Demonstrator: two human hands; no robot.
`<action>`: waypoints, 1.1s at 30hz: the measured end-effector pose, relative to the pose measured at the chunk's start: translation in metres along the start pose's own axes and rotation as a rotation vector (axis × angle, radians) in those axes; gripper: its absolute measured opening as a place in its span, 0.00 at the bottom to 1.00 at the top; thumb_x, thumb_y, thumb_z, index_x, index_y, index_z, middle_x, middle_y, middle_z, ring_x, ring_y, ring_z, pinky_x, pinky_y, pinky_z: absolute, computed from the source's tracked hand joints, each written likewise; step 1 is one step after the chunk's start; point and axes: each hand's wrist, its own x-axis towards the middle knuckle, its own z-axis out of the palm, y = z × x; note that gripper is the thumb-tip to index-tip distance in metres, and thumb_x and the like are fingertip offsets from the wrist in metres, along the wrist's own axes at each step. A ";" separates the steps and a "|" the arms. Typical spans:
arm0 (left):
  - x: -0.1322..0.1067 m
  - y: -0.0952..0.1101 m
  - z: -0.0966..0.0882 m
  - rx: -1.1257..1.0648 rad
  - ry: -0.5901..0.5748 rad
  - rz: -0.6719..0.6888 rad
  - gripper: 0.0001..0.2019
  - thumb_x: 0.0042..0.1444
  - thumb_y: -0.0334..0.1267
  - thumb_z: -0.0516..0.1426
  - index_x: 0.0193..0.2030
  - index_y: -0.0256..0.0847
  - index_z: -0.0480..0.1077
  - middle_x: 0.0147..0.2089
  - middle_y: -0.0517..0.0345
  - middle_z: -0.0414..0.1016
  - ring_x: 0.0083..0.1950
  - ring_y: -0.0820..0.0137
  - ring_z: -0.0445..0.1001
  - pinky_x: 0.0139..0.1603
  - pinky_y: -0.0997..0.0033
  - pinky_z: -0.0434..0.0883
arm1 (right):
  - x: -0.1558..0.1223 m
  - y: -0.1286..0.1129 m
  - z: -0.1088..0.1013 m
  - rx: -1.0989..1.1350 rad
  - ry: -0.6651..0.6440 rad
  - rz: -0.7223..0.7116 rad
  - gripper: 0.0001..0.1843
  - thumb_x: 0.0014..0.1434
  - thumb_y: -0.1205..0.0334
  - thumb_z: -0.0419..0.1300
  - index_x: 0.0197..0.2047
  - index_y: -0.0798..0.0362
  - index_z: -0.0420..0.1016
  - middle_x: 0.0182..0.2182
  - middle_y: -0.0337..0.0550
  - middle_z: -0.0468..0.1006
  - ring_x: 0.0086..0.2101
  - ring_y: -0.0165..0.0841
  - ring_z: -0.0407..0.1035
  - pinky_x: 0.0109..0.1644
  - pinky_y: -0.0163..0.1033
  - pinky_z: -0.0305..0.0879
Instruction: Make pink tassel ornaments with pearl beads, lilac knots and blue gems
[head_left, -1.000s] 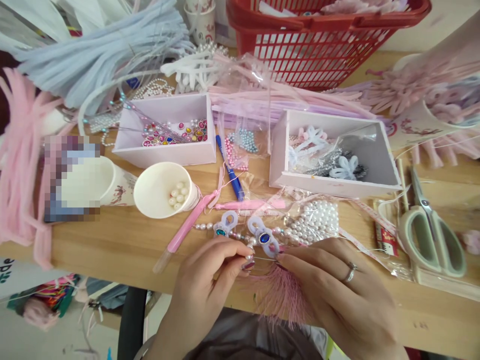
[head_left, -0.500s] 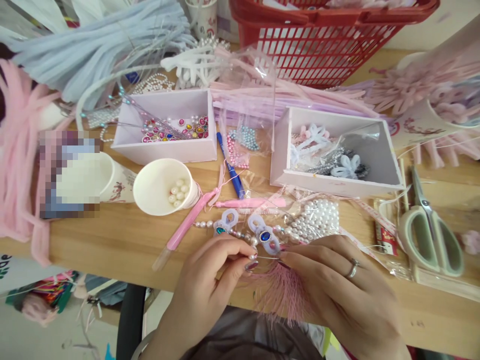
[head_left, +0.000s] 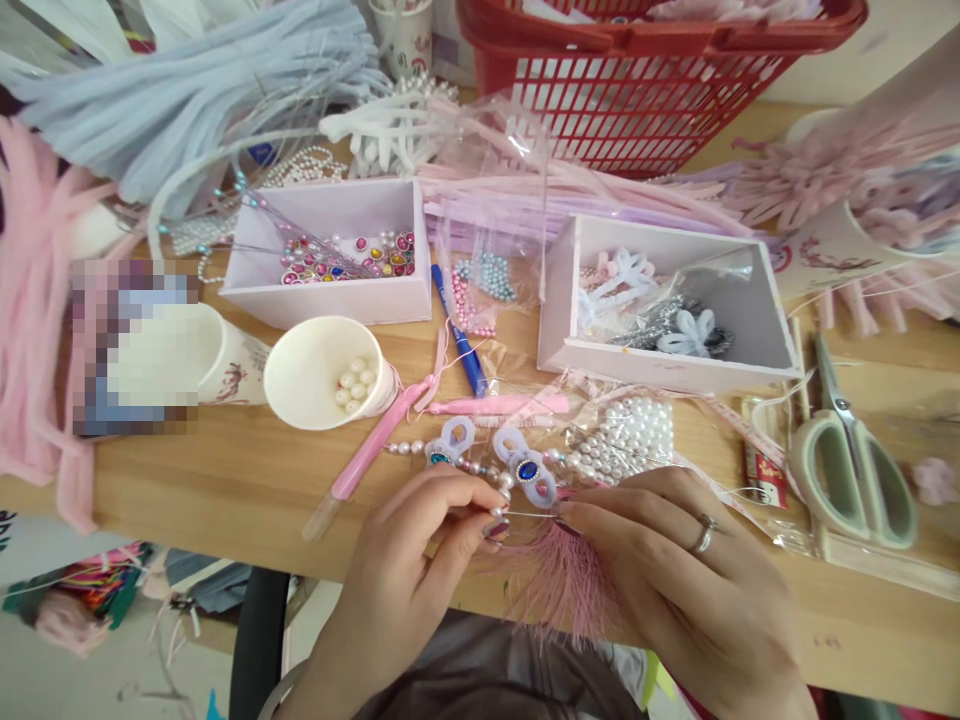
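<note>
My left hand (head_left: 420, 555) is closed in a pinch on a small pearl bead (head_left: 497, 511) at its fingertips. A thin pale thread (head_left: 529, 515) runs taut from there to my right hand (head_left: 682, 560), whose thumb and forefinger are pinched on it. Below the thread a pink tassel (head_left: 566, 585) fans out, partly under my right fingers. Just beyond my fingertips lies a beaded strand (head_left: 409, 447) with two lilac fuzzy loop pieces, one with a blue gem (head_left: 529, 470) and one with a green gem (head_left: 440, 458).
Behind stand a white box of gems (head_left: 330, 300), another white box (head_left: 667, 370), a paper cup of beads (head_left: 300, 385) and a red basket (head_left: 637, 110). Scissors (head_left: 847, 450) lie at right. A pink tool (head_left: 375, 445), blue pen (head_left: 469, 355) and bagged pearls (head_left: 630, 440) lie nearer.
The view has shifted very slightly. Both hands keep their pinch, with the left fingertips a touch further left along the thread.
</note>
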 end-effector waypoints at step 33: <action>0.000 0.000 -0.002 0.010 0.000 0.144 0.10 0.65 0.27 0.53 0.38 0.46 0.72 0.33 0.64 0.77 0.30 0.76 0.78 0.31 0.83 0.77 | -0.028 0.008 -0.038 -0.084 0.131 -0.040 0.23 0.53 0.82 0.59 0.50 0.54 0.76 0.38 0.47 0.82 0.36 0.38 0.74 0.39 0.42 0.71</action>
